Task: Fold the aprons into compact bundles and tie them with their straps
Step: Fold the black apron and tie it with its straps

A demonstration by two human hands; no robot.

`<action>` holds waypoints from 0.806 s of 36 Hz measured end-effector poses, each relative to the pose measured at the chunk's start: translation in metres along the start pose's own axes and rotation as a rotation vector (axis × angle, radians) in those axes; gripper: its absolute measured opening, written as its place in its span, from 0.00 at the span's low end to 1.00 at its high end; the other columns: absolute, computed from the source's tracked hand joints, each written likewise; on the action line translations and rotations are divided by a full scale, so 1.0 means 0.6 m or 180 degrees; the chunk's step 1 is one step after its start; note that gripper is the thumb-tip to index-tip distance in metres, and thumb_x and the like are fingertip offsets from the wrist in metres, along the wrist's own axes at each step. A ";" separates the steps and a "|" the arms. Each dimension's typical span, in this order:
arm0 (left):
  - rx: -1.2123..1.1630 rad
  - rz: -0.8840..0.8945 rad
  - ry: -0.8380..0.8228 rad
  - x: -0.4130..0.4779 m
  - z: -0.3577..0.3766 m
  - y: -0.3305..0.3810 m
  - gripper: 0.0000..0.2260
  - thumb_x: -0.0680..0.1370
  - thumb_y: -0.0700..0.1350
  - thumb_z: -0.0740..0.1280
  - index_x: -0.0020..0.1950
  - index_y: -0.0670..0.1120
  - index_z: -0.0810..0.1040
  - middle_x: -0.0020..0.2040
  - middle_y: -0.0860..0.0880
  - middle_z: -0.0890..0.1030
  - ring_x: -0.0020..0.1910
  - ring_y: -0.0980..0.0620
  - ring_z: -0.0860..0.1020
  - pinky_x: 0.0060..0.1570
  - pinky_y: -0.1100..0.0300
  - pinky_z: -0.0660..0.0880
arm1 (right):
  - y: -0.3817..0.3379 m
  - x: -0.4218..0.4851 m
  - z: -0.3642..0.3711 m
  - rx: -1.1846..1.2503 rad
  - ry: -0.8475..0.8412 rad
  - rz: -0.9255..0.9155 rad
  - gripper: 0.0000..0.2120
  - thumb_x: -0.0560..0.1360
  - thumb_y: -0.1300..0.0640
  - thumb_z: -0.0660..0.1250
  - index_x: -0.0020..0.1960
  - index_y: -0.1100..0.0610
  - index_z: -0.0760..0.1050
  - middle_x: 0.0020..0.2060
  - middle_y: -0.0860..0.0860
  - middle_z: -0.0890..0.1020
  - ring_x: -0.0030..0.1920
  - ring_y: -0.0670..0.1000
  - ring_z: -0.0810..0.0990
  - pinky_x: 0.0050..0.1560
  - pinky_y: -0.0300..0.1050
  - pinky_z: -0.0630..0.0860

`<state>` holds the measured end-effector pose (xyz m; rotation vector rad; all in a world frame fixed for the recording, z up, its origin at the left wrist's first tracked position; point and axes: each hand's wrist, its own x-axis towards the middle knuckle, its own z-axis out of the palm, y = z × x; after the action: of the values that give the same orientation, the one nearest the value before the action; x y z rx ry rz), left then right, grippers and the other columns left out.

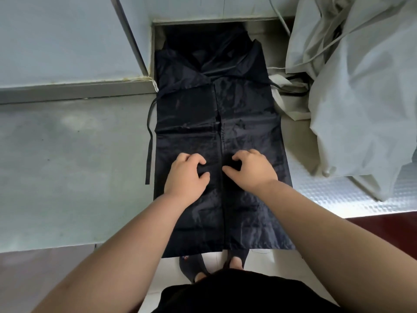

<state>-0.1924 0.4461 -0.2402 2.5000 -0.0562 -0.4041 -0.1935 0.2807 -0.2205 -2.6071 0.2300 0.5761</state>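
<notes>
A dark navy apron (pixel 216 114) lies lengthwise on the grey steel counter (pixel 67 168). Its two sides are folded in and meet along a centre line. My left hand (pixel 186 177) sits just left of that line with fingers and thumb curled, pinching the fabric. Just right of the line, my right hand (pixel 251 171) pinches the fabric the same way. One black strap (pixel 149 141) trails down the apron's left edge onto the counter. The other strap (pixel 291 86) runs off to the right, under pale cloth. The apron's near end hangs over the counter's front edge.
A large heap of pale grey cloth (pixel 361 86) fills the right side, close to the apron's right edge. A raised ledge and wall panel (pixel 67 89) border the counter at the back left. A ribbed metal surface (pixel 327 193) lies front right. My sandalled feet (pixel 234 263) show below.
</notes>
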 end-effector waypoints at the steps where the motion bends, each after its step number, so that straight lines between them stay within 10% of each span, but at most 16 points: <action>1: -0.0007 -0.0046 0.0003 -0.002 0.004 0.003 0.13 0.75 0.52 0.67 0.59 0.51 0.74 0.59 0.51 0.69 0.59 0.52 0.70 0.52 0.60 0.70 | 0.001 -0.003 0.003 0.0024 0.0017 0.0034 0.24 0.74 0.42 0.66 0.65 0.54 0.71 0.62 0.53 0.73 0.64 0.56 0.70 0.61 0.49 0.71; 12: 0.0324 0.0032 -0.0168 -0.018 0.007 0.013 0.08 0.75 0.56 0.66 0.45 0.53 0.74 0.46 0.55 0.71 0.50 0.54 0.73 0.43 0.57 0.73 | -0.018 -0.003 0.008 -0.0502 0.0092 0.0432 0.23 0.74 0.35 0.59 0.52 0.56 0.68 0.47 0.53 0.80 0.49 0.56 0.79 0.48 0.48 0.74; 23: 0.0504 -0.0129 0.0540 0.042 -0.019 0.008 0.16 0.79 0.49 0.62 0.67 0.50 0.71 0.65 0.50 0.70 0.63 0.49 0.69 0.43 0.59 0.68 | -0.028 0.040 -0.013 0.0226 0.0278 0.0033 0.24 0.77 0.45 0.63 0.67 0.57 0.68 0.63 0.56 0.72 0.63 0.57 0.71 0.62 0.51 0.71; 29: 0.0701 -0.0162 0.0559 0.114 -0.045 0.024 0.16 0.80 0.50 0.60 0.67 0.50 0.71 0.66 0.48 0.69 0.64 0.45 0.65 0.59 0.53 0.67 | -0.026 0.099 -0.042 0.0287 0.0499 0.0162 0.25 0.77 0.46 0.63 0.70 0.56 0.66 0.65 0.57 0.69 0.64 0.59 0.69 0.64 0.54 0.69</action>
<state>-0.1187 0.4406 -0.2299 2.7487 0.0350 -0.2065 -0.1270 0.2790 -0.2200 -2.5664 0.3648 0.3694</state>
